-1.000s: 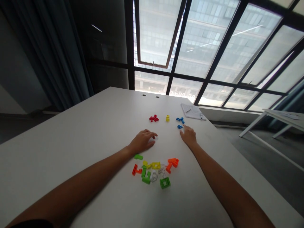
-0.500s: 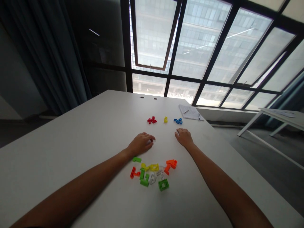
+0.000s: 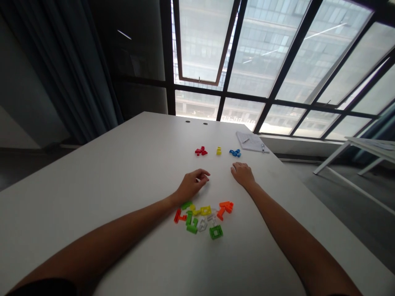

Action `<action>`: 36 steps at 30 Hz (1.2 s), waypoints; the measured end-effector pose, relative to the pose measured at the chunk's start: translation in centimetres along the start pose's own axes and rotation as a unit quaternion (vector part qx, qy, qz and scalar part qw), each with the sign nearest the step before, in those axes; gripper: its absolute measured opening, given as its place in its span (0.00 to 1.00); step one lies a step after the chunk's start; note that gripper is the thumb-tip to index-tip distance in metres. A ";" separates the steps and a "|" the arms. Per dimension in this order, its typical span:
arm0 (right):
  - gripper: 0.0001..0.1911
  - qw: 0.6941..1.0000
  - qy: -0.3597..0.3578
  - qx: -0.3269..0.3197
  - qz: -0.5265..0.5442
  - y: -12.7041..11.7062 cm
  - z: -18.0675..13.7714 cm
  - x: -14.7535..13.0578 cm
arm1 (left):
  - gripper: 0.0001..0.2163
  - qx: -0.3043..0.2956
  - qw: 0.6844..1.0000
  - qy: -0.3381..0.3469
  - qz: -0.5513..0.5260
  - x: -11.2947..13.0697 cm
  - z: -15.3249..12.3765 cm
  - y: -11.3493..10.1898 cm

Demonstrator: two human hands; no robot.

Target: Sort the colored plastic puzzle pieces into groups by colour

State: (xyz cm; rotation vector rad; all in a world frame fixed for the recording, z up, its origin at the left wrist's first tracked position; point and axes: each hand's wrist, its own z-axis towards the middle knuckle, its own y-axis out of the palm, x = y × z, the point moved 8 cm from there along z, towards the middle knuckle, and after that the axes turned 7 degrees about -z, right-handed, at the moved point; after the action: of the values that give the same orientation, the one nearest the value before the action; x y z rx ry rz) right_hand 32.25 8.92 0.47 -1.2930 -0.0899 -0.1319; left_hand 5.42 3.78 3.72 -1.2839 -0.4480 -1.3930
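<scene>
— Our right hand [image 3: 243, 174] has come back from the blue pieces [image 3: 235, 153], which now sit together just beyond it; it lies flat on the desk [image 3: 123, 172], grip released.

— And our left hand [image 3: 191, 186]?

— Fingers curled, pinching something pale; we cannot tell what. The mixed pile [image 3: 202, 218] lies just behind both wrists. Red pieces [image 3: 200, 151], a yellow piece [image 3: 218, 151] and a notepad [image 3: 251, 142] lie farther off; nothing blocks us.

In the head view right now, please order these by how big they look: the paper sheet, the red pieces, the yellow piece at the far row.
1. paper sheet
2. red pieces
3. yellow piece
All lie about equally far away, so the order seems fair.
</scene>
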 end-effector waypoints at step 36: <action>0.21 0.900 -0.191 0.146 0.364 -6.5 -5.1 -12.0 | 0.24 -0.001 0.927 -0.121 -0.355 -4.5 1.7 -1.0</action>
State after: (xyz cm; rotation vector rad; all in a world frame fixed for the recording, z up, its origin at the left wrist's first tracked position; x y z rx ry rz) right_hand 19.37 2.85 3.62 -0.9630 0.0430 0.7578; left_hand 4.27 7.52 0.78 -1.3609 -1.1678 -1.8220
